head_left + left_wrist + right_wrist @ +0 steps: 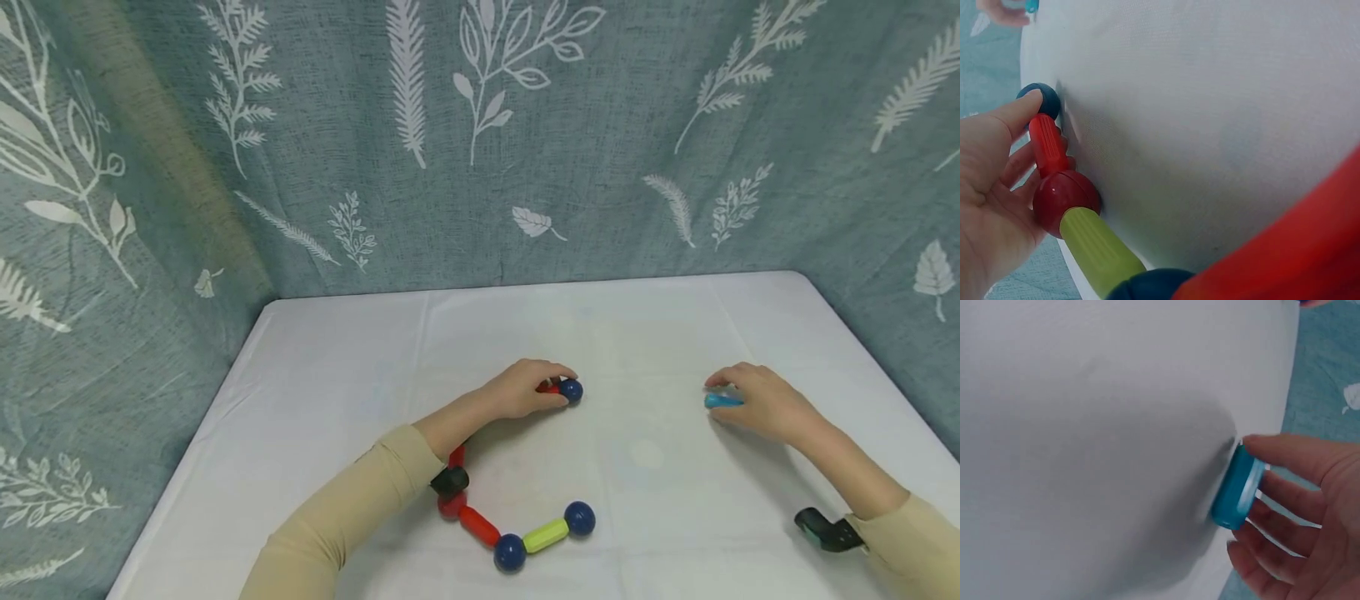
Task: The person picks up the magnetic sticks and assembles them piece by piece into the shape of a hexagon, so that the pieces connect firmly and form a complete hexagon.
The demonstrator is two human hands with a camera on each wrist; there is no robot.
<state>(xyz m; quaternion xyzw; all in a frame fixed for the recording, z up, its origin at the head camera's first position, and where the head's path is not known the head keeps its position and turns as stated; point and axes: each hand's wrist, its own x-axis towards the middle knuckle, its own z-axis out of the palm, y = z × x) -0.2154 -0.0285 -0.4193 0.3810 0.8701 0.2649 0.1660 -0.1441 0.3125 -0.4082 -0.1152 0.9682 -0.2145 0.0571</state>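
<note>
My left hand (525,388) grips the far end of a chain of toy balls and rods. In the left wrist view its thumb presses the dark blue ball (1043,100), with fingers behind the red rod (1049,144). A dark red ball (1065,201) and a yellow-green rod (1100,249) follow along the chain; my forearm hides part of it in the head view. Far to the right, my right hand (765,404) pinches a light blue rod (1235,487) between thumb and fingers, close to the tabletop and apart from the chain.
The chain's near end curves over the white table (660,517): a red ball (452,507), a red rod (478,526), a blue ball (510,553), a yellow-green rod (546,536) and another blue ball (580,518). A leaf-patterned curtain (322,108) hangs behind and beside the table.
</note>
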